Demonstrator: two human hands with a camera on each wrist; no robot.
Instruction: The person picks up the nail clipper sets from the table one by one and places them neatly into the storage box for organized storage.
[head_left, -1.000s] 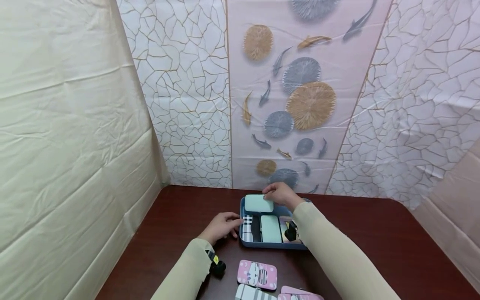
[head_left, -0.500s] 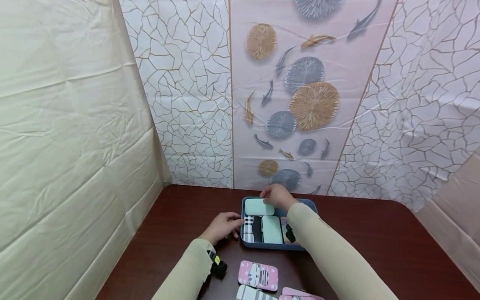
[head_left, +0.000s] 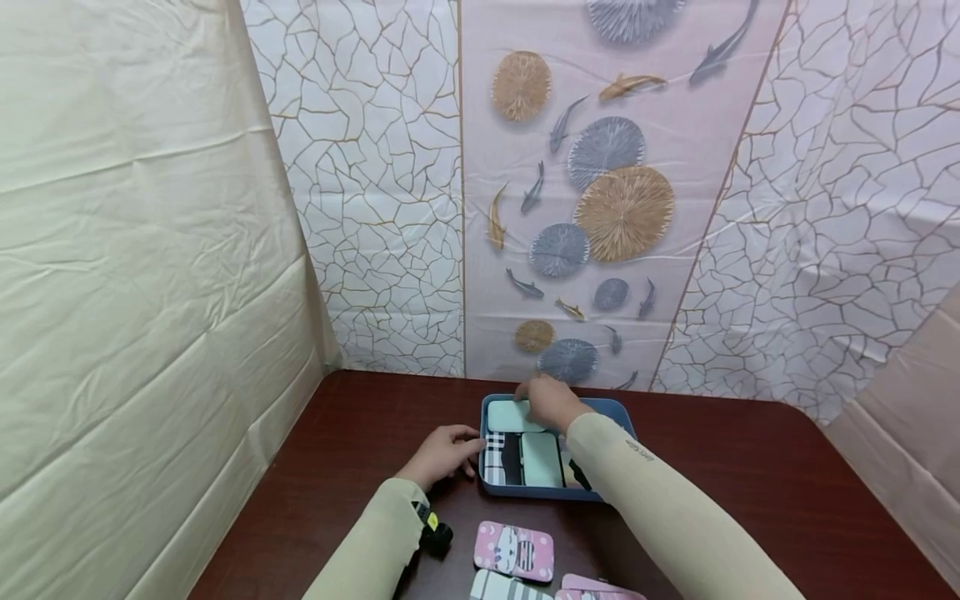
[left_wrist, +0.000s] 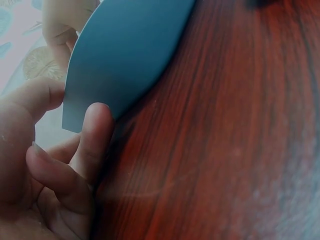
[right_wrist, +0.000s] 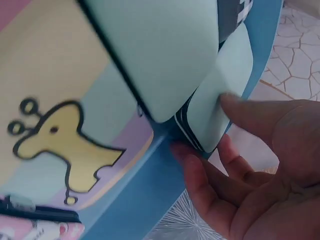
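A shallow blue tray [head_left: 543, 493] stands on the table with flat cases in it. My right hand [head_left: 551, 404] holds a mint-green case [head_left: 506, 416] at the tray's far left corner. In the right wrist view the thumb lies on this case's face [right_wrist: 220, 92] and the fingers curl at its edge. My left hand [head_left: 444, 454] grips the tray's left wall, one finger at the rim [left_wrist: 72, 60] and another against the outside. The near row holds a black-and-white checked case [head_left: 495, 460], a second mint-green case [head_left: 542, 460] and a giraffe-print case [right_wrist: 65, 140], mostly hidden by the right arm in the head view.
On the table [head_left: 360, 408] in front of the tray lie a pink cartoon case [head_left: 514, 551], a grey-and-white striped case [head_left: 504, 587] and more pink cases [head_left: 596, 587] at the lower frame edge. Patterned cloth [head_left: 382, 208] hangs behind the table.
My right hand has come down and slightly nearer with the mint-green case, which now sits lower inside the tray's far left corner. The left hand has stayed at the tray's left side.
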